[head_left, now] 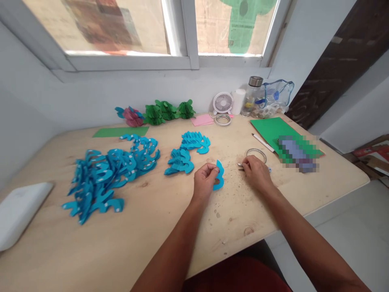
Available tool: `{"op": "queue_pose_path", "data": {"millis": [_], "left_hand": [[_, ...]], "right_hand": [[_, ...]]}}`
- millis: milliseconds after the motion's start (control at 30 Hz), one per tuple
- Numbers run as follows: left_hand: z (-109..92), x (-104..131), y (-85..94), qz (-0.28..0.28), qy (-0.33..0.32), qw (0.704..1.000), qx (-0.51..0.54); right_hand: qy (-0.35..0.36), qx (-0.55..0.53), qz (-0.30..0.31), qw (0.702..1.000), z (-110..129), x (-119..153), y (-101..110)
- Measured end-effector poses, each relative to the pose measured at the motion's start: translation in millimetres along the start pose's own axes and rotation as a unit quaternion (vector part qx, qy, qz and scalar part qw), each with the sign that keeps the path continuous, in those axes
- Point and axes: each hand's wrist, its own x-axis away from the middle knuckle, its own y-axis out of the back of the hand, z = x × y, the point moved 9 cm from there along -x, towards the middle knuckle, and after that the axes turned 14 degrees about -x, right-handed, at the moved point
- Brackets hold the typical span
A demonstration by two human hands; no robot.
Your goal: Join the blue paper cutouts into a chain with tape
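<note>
Head camera view: two bare hands work above a pale wooden table [170,239]. Thumb and fingertips of the left hand [205,178] are pinched together on a blue paper cutout [220,182] with a scalloped, curving outline, held upright near the table's middle. The right hand [257,172], a little apart from it, has its fingers closed around a small metal tool [240,164]; only its tips show clearly, so scissors or tweezers cannot be told apart. Just beyond the right knuckles lies a tape roll [265,156].

Left of the hands sit two fanned stacks of blue paper [179,162], and farther left a loose, overlapping heap of blue cutouts [100,170] dotted with small white squares. A green sheet [269,127] and a white pencil [263,142] lie to the right.

The likeliest trouble, I judge, is the thin cutout creasing or tearing at its narrow curves, if the pinch tightens or the tool's tips catch an edge. A sweep of the left hand could disturb the nearby stacks, and a backward nudge from the right could push the tape roll away.
</note>
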Motion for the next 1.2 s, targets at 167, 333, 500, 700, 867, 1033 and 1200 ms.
{"op": "queue_pose_path", "data": {"millis": [167,333,500,700,867,1033,1200], "left_hand": [[-3.8,1.5,-4.5,0.022,-0.006,1.0,-0.01],[-6.6,3.7,-10.1,0.053,-0.017,0.998,-0.041],[-8.2,3.8,-15.4,0.082,-0.046,0.991,-0.091],[-10.2,4.1,-16.9,0.088,-0.066,0.987,-0.116],[-13.2,6.4,-19.4,0.101,-0.092,0.98,-0.145],[-12.4,6.2,-19.9,0.101,-0.09,0.979,-0.15],[-12.4,5.6,-19.5,0.098,-0.067,0.985,-0.123]], "right_hand": [[-0.049,-0.326,0.055,0.943,15.3,0.9,-5.3],[-0.068,-0.411,0.135,0.899,47.4,2.6,-21.1],[-0.09,-0.424,0.171,0.885,45.7,5.2,-38.6],[-0.082,-0.404,0.175,0.894,36.7,5.8,-45.1],[-0.065,-0.365,0.155,0.916,37.6,4.8,-40.1],[-0.056,-0.339,0.143,0.928,39.6,4.9,-34.4],[-0.055,-0.325,0.137,0.934,38.4,4.6,-31.8]]}}
